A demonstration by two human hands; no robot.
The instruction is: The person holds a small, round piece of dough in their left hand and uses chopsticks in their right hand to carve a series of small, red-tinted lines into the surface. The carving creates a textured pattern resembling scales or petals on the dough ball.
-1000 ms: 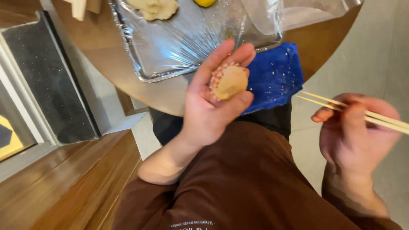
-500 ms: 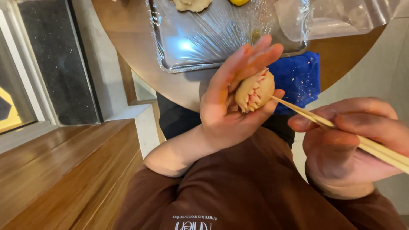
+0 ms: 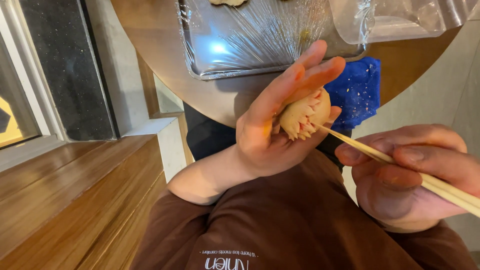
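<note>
My left hand (image 3: 272, 127) is raised over my lap, palm up, cupping a small tan dough ball (image 3: 305, 115) with cut, petal-like pink-tipped notches along one side. My right hand (image 3: 415, 175) is at the lower right, gripping a pair of pale wooden chopsticks (image 3: 360, 147). The chopstick tips touch the notched edge of the dough ball. Both hands sit just in front of the round wooden table (image 3: 165, 75).
A metal tray covered in clear plastic wrap (image 3: 250, 45) lies on the table, with a pale dough piece (image 3: 227, 2) at its far edge. A blue cloth (image 3: 360, 92) hangs over the table's near edge. Crumpled clear plastic (image 3: 400, 20) lies at the right. A wooden ledge (image 3: 65, 195) runs on the left.
My right hand has brought the chopsticks from the right to the dough ball, and their tips now rest on its notched edge. The left hand has tilted the ball toward them.
</note>
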